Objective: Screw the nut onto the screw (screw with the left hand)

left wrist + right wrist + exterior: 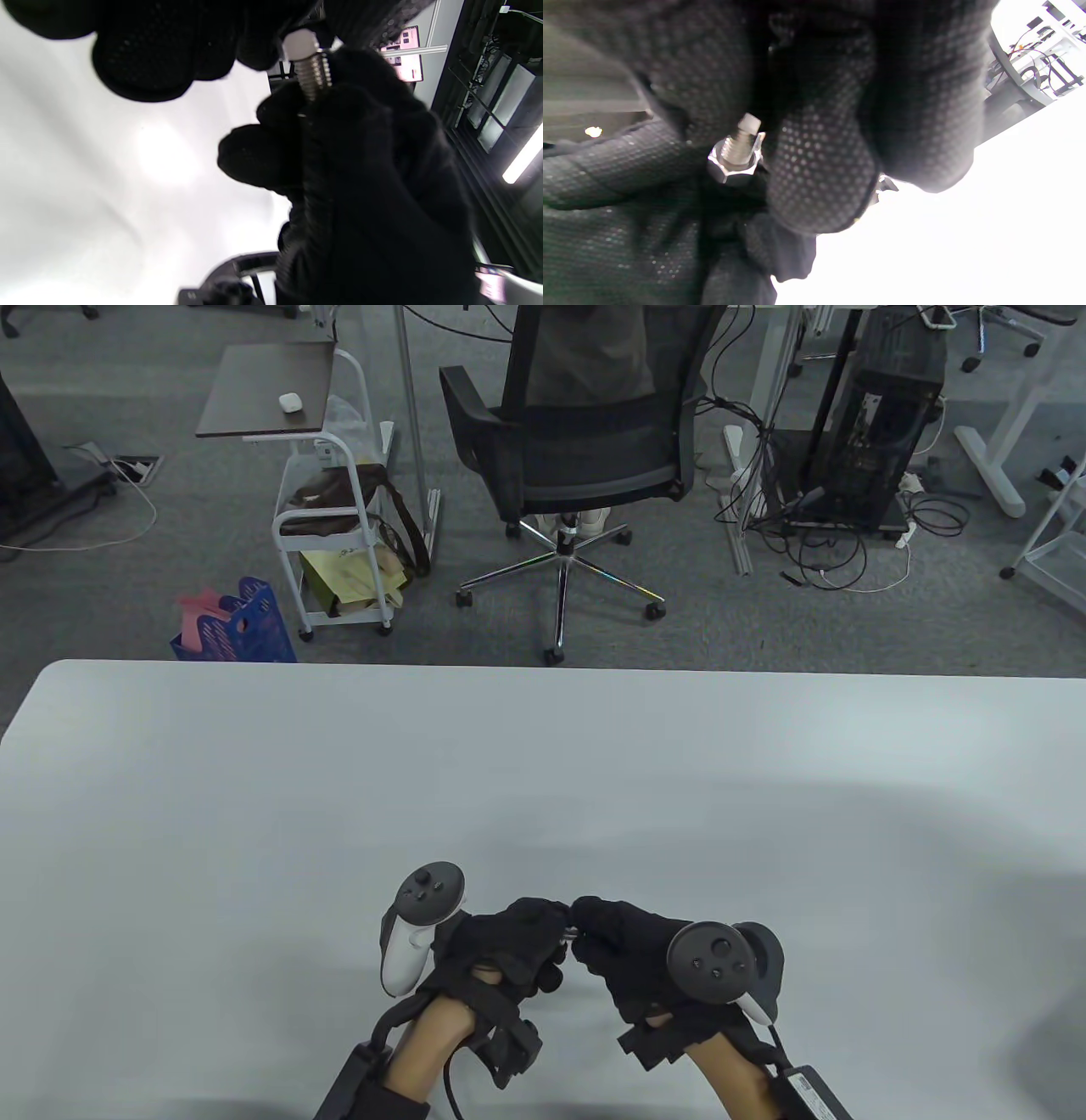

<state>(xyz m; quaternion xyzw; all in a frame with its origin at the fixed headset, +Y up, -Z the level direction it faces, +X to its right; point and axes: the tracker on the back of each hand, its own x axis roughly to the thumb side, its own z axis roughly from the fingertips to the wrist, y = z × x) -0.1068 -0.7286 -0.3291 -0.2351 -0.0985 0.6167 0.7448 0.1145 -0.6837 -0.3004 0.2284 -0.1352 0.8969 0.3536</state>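
Both hands meet low over the tabletop (543, 780), at about six o'clock in the table view, fingertips touching. Nearest me, my left hand (501, 946) reaches in from nine o'clock and my right hand (632, 959) from three. The screw (312, 74) lies between them — its long axis runs roughly hand to hand, white tip toward my left. In the right wrist view the nut (734, 166) already sits on the thread, the tip poking out beyond it. My left fingers (140, 55) are curled close around that tipped end; whether they actually grip the nut I cannot tell. My right fingers (818, 178) pinch the shaft tight. As I judge it, the turning belongs to my left hand — it must spin about that hand-to-hand line. Farther off, at twelve o'clock, stands an office chair (585, 449).
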